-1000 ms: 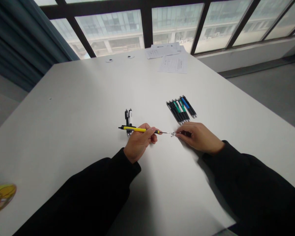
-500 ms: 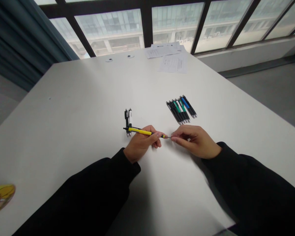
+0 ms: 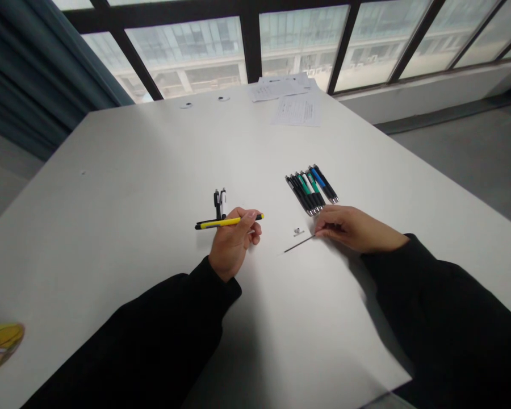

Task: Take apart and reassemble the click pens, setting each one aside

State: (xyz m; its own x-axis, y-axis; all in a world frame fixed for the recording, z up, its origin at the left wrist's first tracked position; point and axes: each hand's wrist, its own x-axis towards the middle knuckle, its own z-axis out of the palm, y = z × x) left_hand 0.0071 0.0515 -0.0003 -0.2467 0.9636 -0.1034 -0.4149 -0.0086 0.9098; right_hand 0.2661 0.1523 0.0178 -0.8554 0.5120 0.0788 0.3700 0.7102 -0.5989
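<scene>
My left hand (image 3: 236, 241) is closed around a yellow pen barrel (image 3: 221, 223), which lies almost level with its black clip end to the left. Between the fingertips of my right hand (image 3: 343, 227) is a thin dark pen refill (image 3: 299, 244), its far end angled down to the left over the table. A small metal pen part (image 3: 298, 232) lies on the white surface between the hands. Behind the left hand are a black pen (image 3: 217, 203) and a white pen (image 3: 223, 196), partly hidden by the hand and barrel.
Just beyond my right hand lies a row of several pens (image 3: 310, 190) in black, green, white and blue. Printed papers (image 3: 296, 108) rest at the far edge of the white table (image 3: 153, 170). At the near left is a yellow printed object (image 3: 2, 346).
The refill has come out of the yellow barrel. My right hand has moved right with it, and my left hand slightly left with the barrel. The small metal part now shows on the table.
</scene>
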